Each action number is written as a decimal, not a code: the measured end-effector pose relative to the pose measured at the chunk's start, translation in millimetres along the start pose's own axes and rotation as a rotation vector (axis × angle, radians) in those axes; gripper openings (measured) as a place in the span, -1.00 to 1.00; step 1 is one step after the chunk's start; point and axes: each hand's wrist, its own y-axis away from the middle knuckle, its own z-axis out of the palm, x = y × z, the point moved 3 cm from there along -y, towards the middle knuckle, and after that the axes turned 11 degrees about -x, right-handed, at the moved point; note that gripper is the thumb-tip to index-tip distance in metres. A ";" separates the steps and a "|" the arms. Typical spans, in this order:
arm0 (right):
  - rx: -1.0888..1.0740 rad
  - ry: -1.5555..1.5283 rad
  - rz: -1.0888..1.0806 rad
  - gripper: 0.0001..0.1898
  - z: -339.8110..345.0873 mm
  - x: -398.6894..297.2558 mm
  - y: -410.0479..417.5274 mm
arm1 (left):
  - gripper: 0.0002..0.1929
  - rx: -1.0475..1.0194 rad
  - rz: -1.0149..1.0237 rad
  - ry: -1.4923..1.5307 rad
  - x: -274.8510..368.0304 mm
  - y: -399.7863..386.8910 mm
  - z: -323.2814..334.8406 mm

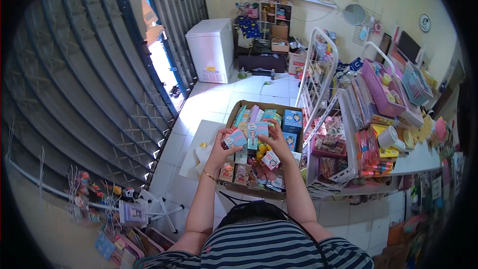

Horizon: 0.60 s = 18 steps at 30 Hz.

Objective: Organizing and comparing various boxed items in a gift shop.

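Note:
Above an open cardboard carton (242, 191) of small packaged goods, my left hand (221, 148) grips a small pink-and-blue printed box (236, 139). My right hand (277, 139) holds a similar pink-and-blue box (257, 129) by its right side. The two boxes are close together, their printed faces turned up. Inside the carton, blue boxes (292, 118) stand along the right side, and tubes (239, 115) lean at the far left. A white-and-pink box (270, 160) lies tilted beside yellow items (263, 150). Brown boxes with a red print (226, 171) sit at the near left.
A white wire rack (317, 67) and a shelf with a pink basket (382, 87) stand at the right. A white chest freezer (210, 50) is beyond, near the folding metal gate (93, 67). A white stand (162, 209) and bins (130, 244) are at the lower left.

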 end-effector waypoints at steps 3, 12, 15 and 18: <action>0.048 0.053 0.017 -0.42 -5.8 -0.3 5.3 | -0.45 -0.053 -0.034 -0.027 -3.9 -9.7 -0.9; 0.019 0.224 0.154 -0.29 -24.7 -12.0 52.3 | -0.12 -0.523 -0.135 -0.195 -21.2 -28.3 10.0; -0.033 0.355 0.348 -0.28 -28.8 -19.2 76.0 | -0.11 -0.652 -0.291 -0.077 -17.7 -23.2 21.4; -0.038 0.492 0.431 -0.26 -34.9 -3.6 97.8 | -0.11 -0.783 -0.360 -0.147 -29.1 -19.8 29.7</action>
